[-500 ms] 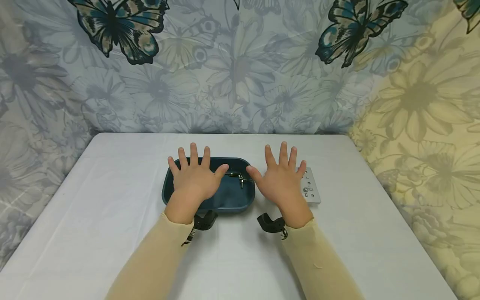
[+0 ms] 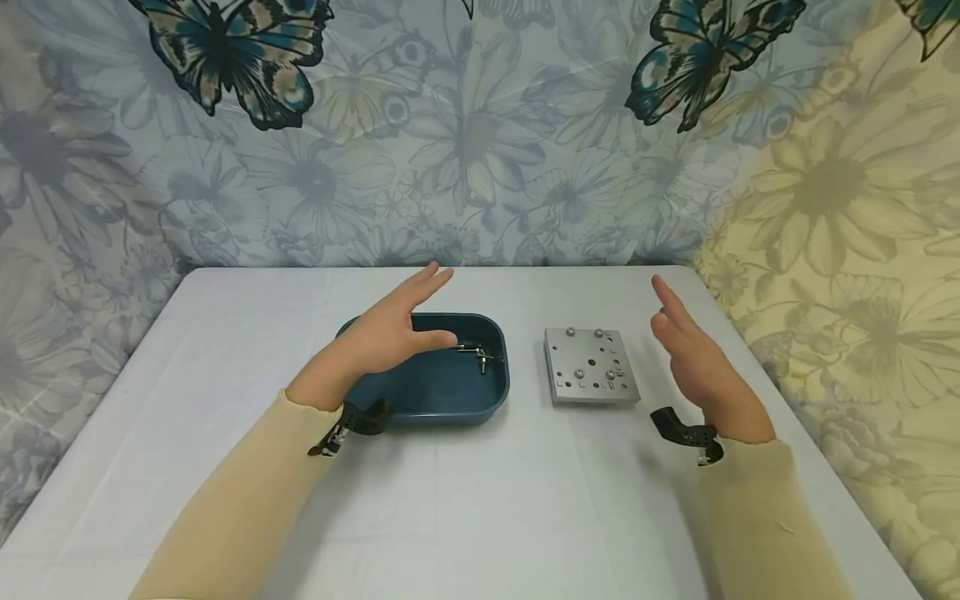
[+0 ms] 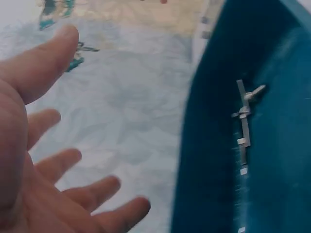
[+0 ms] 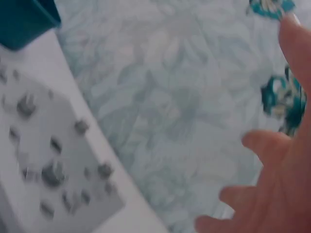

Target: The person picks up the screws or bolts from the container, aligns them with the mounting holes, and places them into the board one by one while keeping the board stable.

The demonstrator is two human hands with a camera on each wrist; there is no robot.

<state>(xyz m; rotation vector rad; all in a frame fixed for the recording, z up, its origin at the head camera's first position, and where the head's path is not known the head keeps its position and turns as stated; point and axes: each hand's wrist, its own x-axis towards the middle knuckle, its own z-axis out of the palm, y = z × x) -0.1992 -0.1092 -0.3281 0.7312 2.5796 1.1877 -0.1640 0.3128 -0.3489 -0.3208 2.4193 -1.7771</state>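
Observation:
My left hand [image 2: 381, 334] hovers over the left part of a dark blue tray [image 2: 427, 412], fingers straight, thumb pointing right, holding nothing. Inside the tray's right side lie small metal parts [image 2: 482, 358], which look like thin rods with fittings; the left wrist view shows these metal pieces [image 3: 244, 114] in a line. Right of the tray sits a square grey metal plate [image 2: 588, 358] with holes and several raised bolts. Beyond the plate's right edge, my right hand [image 2: 697, 364] is raised on edge, fingers extended and nothing in it. The plate [image 4: 63, 155] appears blurred in the right wrist view.
A white-covered table [image 2: 465, 508] carries the tray and plate. Behind it stands a floral backdrop [image 2: 480, 167] with butterflies, running along the far edge and both sides. Black wrist straps [image 2: 686, 431] sit at the sleeve ends.
Both hands have moved apart and turned from palms-down to edge-on. The right hand has shifted right, uncovering the metal plate. The left has shifted slightly left over the tray.

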